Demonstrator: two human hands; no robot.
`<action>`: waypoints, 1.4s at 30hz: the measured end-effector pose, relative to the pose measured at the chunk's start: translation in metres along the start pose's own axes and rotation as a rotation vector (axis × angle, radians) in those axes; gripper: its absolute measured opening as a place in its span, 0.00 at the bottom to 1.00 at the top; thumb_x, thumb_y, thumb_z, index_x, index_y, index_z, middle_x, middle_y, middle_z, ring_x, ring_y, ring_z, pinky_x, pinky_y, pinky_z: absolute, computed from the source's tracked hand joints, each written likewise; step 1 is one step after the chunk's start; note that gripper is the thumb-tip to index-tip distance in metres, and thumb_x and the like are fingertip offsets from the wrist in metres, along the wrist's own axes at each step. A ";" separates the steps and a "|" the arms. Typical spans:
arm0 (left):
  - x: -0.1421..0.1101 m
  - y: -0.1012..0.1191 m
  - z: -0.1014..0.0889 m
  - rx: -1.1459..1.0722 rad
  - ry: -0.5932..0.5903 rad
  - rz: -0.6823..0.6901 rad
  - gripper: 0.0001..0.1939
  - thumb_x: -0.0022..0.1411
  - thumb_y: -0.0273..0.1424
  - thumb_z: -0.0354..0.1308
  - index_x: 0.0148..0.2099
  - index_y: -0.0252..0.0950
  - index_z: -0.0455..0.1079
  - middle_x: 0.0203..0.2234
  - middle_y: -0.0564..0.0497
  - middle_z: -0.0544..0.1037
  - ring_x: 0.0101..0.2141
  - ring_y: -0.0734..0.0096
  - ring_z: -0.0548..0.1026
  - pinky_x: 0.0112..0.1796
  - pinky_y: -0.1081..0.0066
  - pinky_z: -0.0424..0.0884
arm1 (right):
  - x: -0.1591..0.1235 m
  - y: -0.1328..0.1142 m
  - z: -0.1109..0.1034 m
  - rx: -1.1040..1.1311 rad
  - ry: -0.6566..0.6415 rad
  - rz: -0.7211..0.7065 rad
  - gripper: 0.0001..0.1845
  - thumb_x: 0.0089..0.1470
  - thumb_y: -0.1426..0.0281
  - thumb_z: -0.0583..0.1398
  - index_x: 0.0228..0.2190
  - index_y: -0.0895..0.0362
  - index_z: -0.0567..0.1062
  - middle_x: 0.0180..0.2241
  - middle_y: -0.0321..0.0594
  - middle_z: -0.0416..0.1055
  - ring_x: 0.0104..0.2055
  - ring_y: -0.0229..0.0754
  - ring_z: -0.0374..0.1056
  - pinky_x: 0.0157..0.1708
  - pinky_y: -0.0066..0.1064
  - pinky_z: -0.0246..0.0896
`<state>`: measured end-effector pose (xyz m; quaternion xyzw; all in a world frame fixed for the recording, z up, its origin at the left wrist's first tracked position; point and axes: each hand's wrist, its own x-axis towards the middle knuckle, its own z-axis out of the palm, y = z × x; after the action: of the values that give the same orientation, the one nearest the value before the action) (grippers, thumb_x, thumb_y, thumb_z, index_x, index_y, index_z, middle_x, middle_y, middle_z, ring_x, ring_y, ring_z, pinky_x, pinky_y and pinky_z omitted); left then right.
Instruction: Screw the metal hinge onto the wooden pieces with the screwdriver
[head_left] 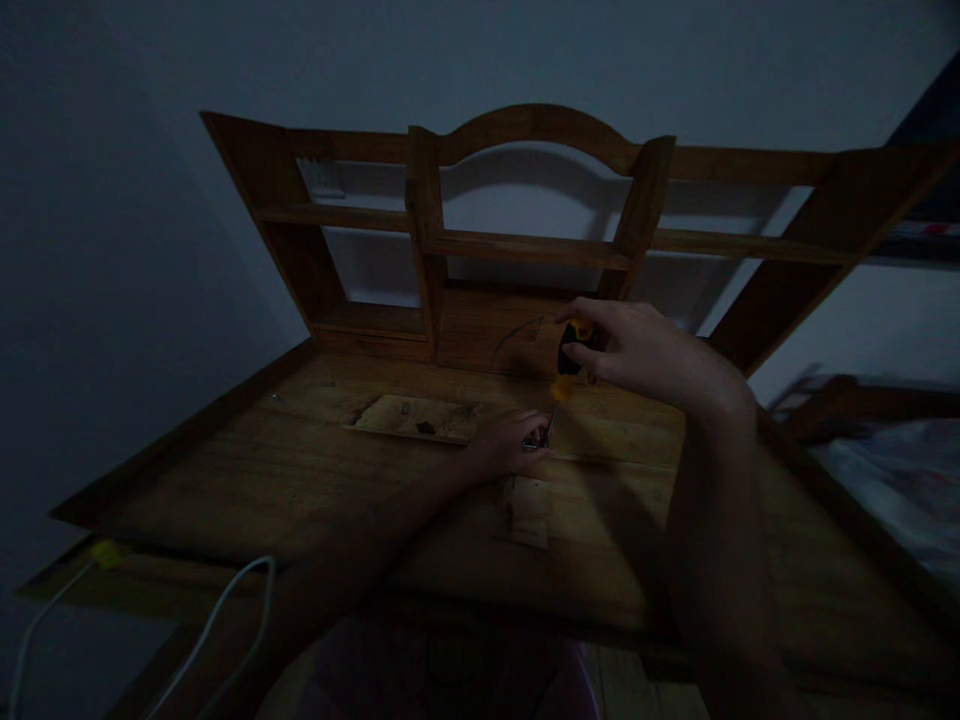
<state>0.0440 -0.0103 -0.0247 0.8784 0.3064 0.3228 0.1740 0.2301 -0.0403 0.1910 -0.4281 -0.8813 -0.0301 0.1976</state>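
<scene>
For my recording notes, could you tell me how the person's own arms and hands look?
The left hand and right hand are both gloveless. The visible forearms show no sleeve, watch or bracelet, nor any clear marking. The light is too dim for small details.

The shelf unit (525, 247) bars the rear, with passage over the desktop (247, 460) at left

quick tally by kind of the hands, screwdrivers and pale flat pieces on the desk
Hands: 2 (left hand, right hand)
Screwdriver: 1
Pale flat pieces: 2 (long piece, short piece)
Total: 5
</scene>
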 end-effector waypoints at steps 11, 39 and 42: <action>0.000 0.002 -0.003 -0.001 -0.016 -0.010 0.11 0.65 0.38 0.60 0.40 0.36 0.65 0.35 0.50 0.72 0.37 0.68 0.71 0.37 0.70 0.66 | 0.003 0.003 0.007 -0.040 0.013 0.040 0.20 0.60 0.56 0.57 0.46 0.56 0.74 0.42 0.46 0.76 0.43 0.51 0.72 0.41 0.37 0.62; -0.001 -0.001 0.000 0.011 -0.004 0.003 0.10 0.65 0.36 0.61 0.41 0.37 0.65 0.36 0.51 0.72 0.37 0.68 0.71 0.38 0.70 0.67 | 0.009 -0.011 0.018 -0.261 0.089 0.172 0.27 0.61 0.47 0.53 0.40 0.57 0.77 0.34 0.50 0.77 0.40 0.57 0.73 0.36 0.40 0.62; 0.000 -0.002 0.000 0.014 0.000 0.006 0.11 0.64 0.37 0.61 0.41 0.37 0.65 0.35 0.51 0.72 0.37 0.68 0.71 0.38 0.70 0.67 | 0.007 -0.010 0.016 -0.228 0.099 0.150 0.29 0.61 0.46 0.53 0.43 0.57 0.76 0.38 0.51 0.77 0.42 0.56 0.73 0.39 0.41 0.63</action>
<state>0.0432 -0.0091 -0.0258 0.8805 0.3061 0.3210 0.1670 0.2132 -0.0380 0.1800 -0.5106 -0.8268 -0.1361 0.1928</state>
